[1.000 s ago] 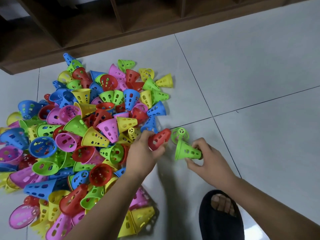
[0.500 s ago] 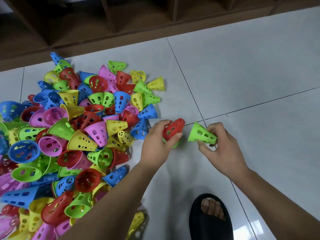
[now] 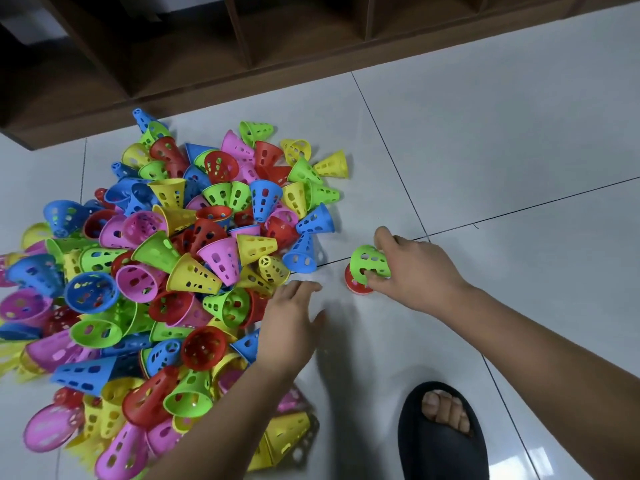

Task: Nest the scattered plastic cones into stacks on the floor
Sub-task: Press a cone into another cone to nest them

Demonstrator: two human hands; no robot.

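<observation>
A big heap of perforated plastic cones point(image 3: 180, 265) in red, blue, green, yellow and pink covers the white tiled floor on the left. My right hand point(image 3: 415, 271) grips a green cone point(image 3: 369, 263) and holds it over a red cone point(image 3: 356, 285) that stands on the floor just right of the heap. Only the red cone's lower rim shows under the green one. My left hand point(image 3: 291, 323) hovers with fingers spread and holds nothing, at the heap's right edge beside a green cone point(image 3: 228, 306).
A dark wooden shelf unit point(image 3: 242, 57) runs along the back. My foot in a black slipper point(image 3: 440, 434) rests at the bottom right. White floor tiles point(image 3: 502, 150) stretch to the right of the heap.
My left hand has let go of the red cone, which now stands on the floor, and drawn back toward the heap. My right hand has brought the green cone down over the red one.
</observation>
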